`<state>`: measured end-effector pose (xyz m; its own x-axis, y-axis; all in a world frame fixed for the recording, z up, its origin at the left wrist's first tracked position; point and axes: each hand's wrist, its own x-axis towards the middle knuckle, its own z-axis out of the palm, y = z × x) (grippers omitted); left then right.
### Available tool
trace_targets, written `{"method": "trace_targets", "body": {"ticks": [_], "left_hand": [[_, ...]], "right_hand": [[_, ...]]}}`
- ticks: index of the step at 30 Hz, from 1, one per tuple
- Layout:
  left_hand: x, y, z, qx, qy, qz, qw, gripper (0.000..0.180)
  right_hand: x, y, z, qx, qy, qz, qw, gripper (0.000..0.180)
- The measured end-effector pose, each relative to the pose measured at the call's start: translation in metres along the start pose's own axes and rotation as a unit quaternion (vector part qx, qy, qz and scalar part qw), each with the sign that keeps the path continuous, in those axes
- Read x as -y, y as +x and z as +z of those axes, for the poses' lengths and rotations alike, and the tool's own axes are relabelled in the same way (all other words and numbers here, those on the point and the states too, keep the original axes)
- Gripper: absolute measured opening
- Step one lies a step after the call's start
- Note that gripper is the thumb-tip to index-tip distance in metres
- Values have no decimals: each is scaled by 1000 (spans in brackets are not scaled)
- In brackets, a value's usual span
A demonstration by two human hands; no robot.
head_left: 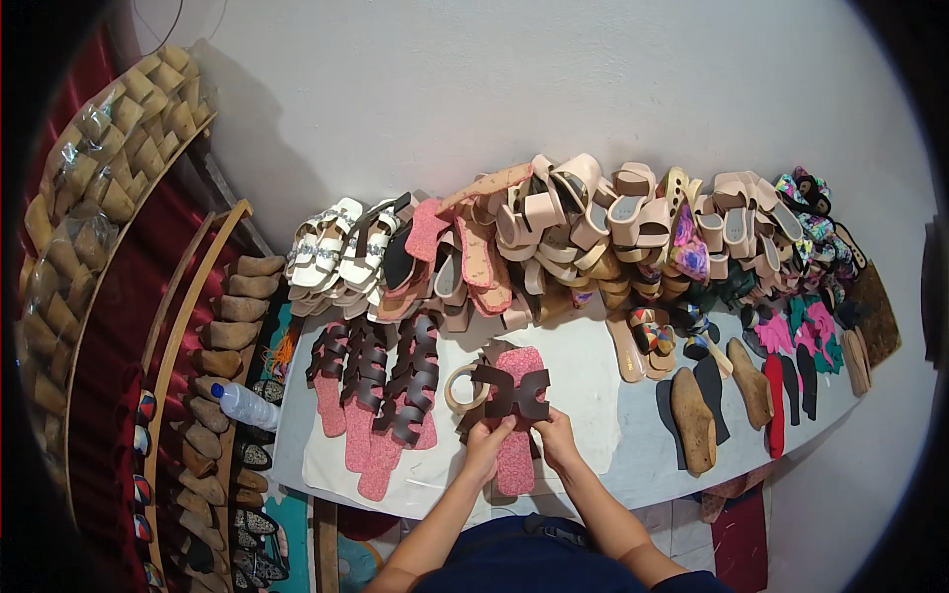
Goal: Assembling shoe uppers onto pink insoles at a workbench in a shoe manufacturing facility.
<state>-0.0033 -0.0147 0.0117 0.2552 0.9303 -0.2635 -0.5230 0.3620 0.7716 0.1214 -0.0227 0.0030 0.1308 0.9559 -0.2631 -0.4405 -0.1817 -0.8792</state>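
Note:
At the table's front edge both my hands hold a sandal made of a pink speckled sole (pixel 515 463) with a dark brown H-shaped strap (pixel 516 393) across it. My left hand (pixel 484 445) pinches the strap's lower left edge, fingers partly hidden beneath. On the other side my right hand (pixel 557 437) grips the strap's lower right end, its fingertips also out of sight. A roll of tan tape (pixel 466 388) rests against the strap's left side. More brown strap pieces lie partly covered under the sandal. To the left are stacks of pink-soled sandals with brown straps (pixel 412 381).
White sheeting (pixel 583 445) covers the table's middle. Behind it are piled beige heeled sandals (pixel 633 208) and white sandals (pixel 321 247). Wooden shoe lasts (pixel 694 420) and dark sole pieces lie at right. A water bottle (pixel 245 406) and a rack of lasts (pixel 232 336) are at left.

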Motion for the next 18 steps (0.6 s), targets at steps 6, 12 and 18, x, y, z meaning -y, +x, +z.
{"method": "trace_targets", "body": {"ticks": [6, 12, 18], "left_hand": [[-5, 10, -12, 5, -5, 69, 998, 26], [-5, 13, -18, 24, 15, 50, 998, 29], [2, 12, -6, 24, -12, 36, 999, 28]], "right_hand": [[9, 0, 2, 10, -13, 13, 1000, 15], [16, 0, 5, 46, -15, 15, 999, 16], [10, 0, 5, 28, 4, 13, 1000, 18]]}}
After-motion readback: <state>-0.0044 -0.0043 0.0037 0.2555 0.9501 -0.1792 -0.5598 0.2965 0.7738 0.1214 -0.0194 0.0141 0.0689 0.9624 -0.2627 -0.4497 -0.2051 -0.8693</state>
